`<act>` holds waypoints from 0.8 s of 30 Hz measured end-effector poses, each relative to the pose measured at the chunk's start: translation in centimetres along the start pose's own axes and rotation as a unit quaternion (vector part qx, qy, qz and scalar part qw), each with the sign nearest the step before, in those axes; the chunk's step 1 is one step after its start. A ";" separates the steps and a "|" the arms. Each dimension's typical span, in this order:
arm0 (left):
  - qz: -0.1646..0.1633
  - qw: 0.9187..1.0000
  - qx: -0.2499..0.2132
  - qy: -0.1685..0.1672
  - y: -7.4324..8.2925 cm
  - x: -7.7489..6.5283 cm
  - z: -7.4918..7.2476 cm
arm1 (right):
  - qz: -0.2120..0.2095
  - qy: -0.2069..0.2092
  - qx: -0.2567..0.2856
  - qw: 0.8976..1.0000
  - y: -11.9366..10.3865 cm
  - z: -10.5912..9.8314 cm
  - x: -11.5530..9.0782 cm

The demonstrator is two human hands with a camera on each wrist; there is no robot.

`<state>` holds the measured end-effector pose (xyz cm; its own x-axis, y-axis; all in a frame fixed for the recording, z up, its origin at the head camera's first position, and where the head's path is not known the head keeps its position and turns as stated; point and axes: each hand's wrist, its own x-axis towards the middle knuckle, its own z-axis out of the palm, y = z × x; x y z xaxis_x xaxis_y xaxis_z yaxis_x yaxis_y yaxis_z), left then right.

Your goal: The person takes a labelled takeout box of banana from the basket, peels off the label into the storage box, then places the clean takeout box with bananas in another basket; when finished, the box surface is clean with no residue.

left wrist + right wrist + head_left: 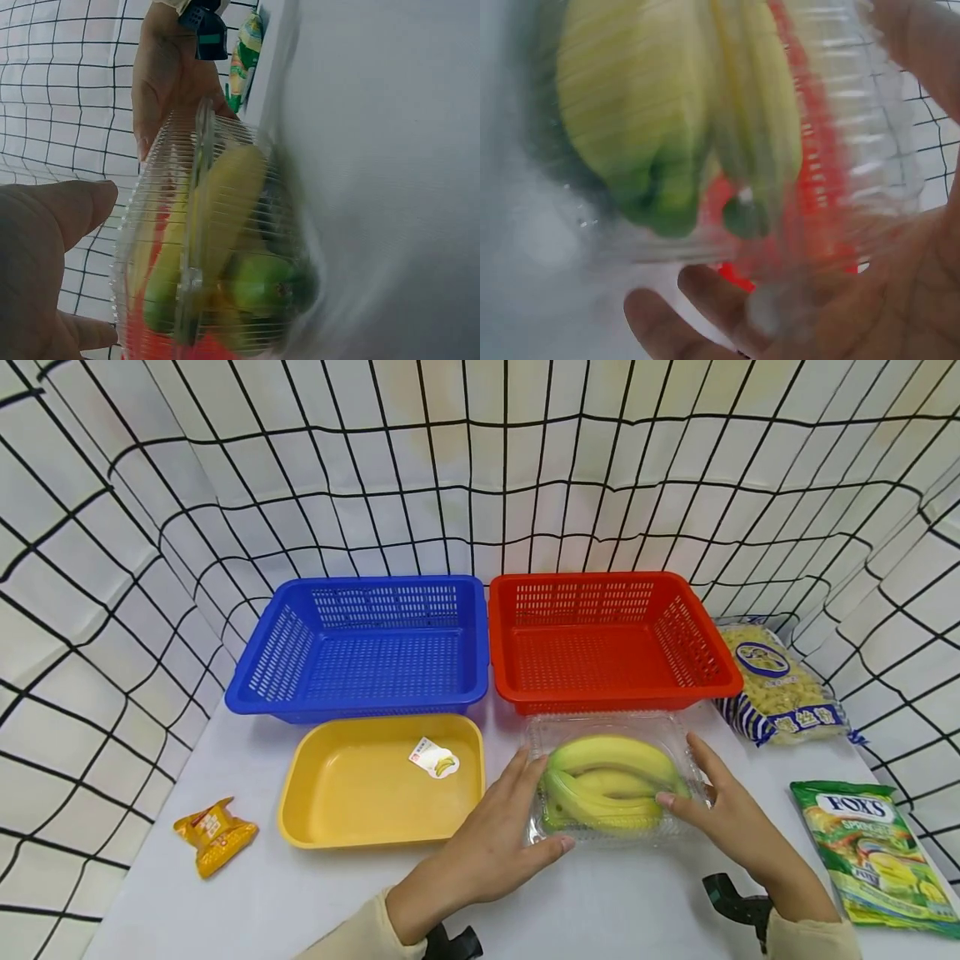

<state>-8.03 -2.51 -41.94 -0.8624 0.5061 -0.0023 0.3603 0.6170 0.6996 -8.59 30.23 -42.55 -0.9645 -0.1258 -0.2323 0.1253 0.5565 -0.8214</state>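
Observation:
A clear plastic clamshell box (600,724) with greenish-yellow bananas (618,752) inside lies on the table in front of the red basket. Beside its left end is my left hand (487,839), fingers extended, thumb near the front left corner. In the left wrist view, a gap shows between those fingers (86,206) and the box (199,281). My right hand (731,814) spans the right end of the box, its thumb over the lid and its index finger by the back corner. Its fingers look spread in the right wrist view, where the box is blurred; firm contact cannot be judged.
A blue basket (356,703) and a red basket (615,696) stand at the back. The yellow tray (345,793) holds a banana-picture card (435,758). An orange packet (216,837) lies left; a pasta bag (783,685) and FOX'S bag (873,852) lie right. Black netting surrounds the table.

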 end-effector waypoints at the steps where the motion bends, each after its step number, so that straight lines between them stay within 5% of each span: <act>1: -0.003 1.000 -0.001 -0.001 -0.1 0.1 0.1 | -0.001 -0.003 0.009 1.000 0.2 0.0 0.0; 24: -0.001 0.999 -0.020 0.039 -0.7 0.3 1.7 | -0.002 -0.023 0.063 0.998 1.4 0.0 -0.3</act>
<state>-7.95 -1.70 -43.64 -0.8892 0.4546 0.0509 0.3448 0.5930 0.7276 -8.09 31.03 -43.63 -0.9538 -0.1670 -0.2497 0.1519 0.4488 -0.8806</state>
